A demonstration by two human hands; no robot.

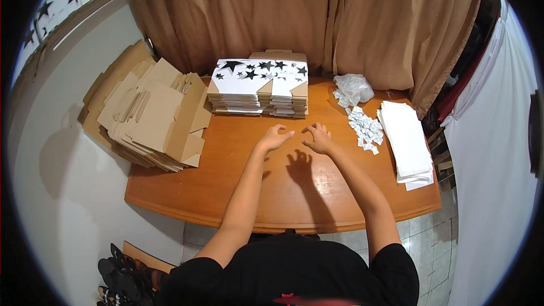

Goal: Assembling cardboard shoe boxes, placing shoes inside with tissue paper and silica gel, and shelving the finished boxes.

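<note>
Over the middle of the wooden table [238, 192], my left hand [276, 138] hovers with its fingers curved and apart, holding nothing. My right hand [318, 139] faces it a short gap away, also empty with loosely bent fingers, and its shadow falls on the tabletop. Just beyond both hands is a stack of flattened white boxes with black stars [243, 82], brown at their edges. To the right of my right hand, many small white packets [365, 127] lie in a loose heap beside a crumpled clear plastic bag [354, 88].
Flat brown cardboard pieces [150, 113] pile up at the table's left, overhanging its edge. A stack of white paper sheets [405, 141] lies at the right. Brown curtains [238, 11] hang behind, a white cloth [487, 136] at the right. Dark footwear [122, 275] is at lower left.
</note>
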